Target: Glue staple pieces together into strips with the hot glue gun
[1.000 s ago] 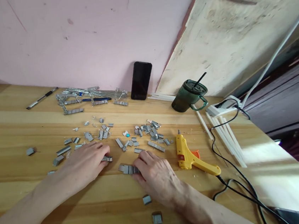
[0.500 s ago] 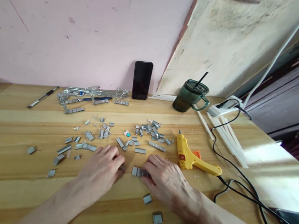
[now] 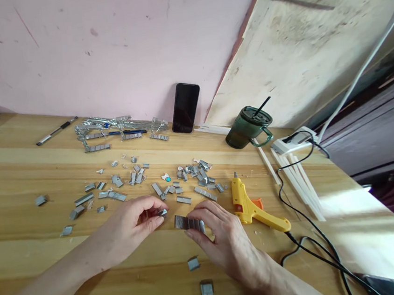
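Between thumb and fingertips, my left hand [image 3: 140, 224] pinches a small grey metal piece [image 3: 162, 212]. My right hand [image 3: 223, 231] grips a short row of joined grey metal pieces [image 3: 188, 223], whose left end points toward my left hand. The two held parts are apart, with a small gap between them. Nearer to me on the table lie a single grey piece [image 3: 193, 263] and another one [image 3: 206, 289]. Beyond my hands, a pile of grey pieces [image 3: 203, 172] and several scattered ones [image 3: 138, 172] lie loose.
A yellow glue gun [image 3: 256, 209] lies right of my right hand, its black cable trailing toward me. White sticks [image 3: 301, 186], a power strip [image 3: 294, 142] and a green mug [image 3: 249, 128] are farther right. A black phone [image 3: 186, 108] leans on the wall; a pen [image 3: 56, 131] lies back left.
My left hand has turned and now shows a small piece in its fingertips. My right hand has raised and tilted the row of pieces. The view has shifted slightly.
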Action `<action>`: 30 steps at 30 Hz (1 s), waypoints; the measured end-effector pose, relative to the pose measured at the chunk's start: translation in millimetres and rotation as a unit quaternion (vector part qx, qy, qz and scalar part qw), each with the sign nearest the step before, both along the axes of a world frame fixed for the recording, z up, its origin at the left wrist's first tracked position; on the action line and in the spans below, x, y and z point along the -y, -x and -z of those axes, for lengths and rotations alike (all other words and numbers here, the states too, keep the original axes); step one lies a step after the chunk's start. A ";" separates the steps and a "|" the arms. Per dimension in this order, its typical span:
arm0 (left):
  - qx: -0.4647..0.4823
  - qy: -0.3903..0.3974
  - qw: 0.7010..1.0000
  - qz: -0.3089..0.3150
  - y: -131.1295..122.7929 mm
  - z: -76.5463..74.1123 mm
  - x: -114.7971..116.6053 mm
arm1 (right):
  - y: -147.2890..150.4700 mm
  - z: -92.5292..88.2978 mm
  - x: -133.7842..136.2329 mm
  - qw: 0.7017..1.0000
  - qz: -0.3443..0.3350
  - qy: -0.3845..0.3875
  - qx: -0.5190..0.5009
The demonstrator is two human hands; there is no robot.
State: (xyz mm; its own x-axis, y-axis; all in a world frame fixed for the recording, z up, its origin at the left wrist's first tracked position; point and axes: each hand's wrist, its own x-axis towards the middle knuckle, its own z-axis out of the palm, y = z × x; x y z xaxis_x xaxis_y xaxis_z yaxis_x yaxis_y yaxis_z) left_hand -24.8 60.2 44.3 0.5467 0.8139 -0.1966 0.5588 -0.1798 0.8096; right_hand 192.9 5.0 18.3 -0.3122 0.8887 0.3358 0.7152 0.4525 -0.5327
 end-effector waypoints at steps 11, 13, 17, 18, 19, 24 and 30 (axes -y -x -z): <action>-0.020 0.021 0.999 0.028 -0.7 1.7 4.1 | 1.7 -3.4 5.2 0.999 0.019 -0.035 0.011; -0.062 -0.013 0.997 0.044 -4.1 4.2 8.0 | 3.1 -3.0 6.2 1.000 0.021 -0.016 0.015; -0.158 -0.098 0.980 0.071 -10.4 13.8 15.9 | 7.0 -2.8 8.5 0.999 0.026 0.026 0.008; -0.178 -0.112 0.975 0.076 -11.0 15.9 17.1 | 7.8 -2.6 9.0 0.999 0.025 0.034 0.009; -0.191 -0.119 0.971 0.080 -11.1 17.7 17.9 | 8.5 -2.2 9.3 0.999 0.024 0.038 0.013; -0.174 -0.078 0.978 0.085 -9.1 19.0 15.2 | 9.2 0.1 10.0 0.997 0.034 0.030 0.062; -0.147 -0.066 0.984 0.072 -10.7 16.6 8.5 | 8.7 0.9 11.0 0.993 0.034 -0.014 0.112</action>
State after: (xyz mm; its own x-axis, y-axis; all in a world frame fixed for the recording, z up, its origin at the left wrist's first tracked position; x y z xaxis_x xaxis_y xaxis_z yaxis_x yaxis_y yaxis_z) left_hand -14.1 51.7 27.7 0.5941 0.7607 -0.2614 0.7261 -0.3674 0.5812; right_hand 184.2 -6.1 17.4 -0.3210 0.9019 0.2891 0.8438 0.4110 -0.3451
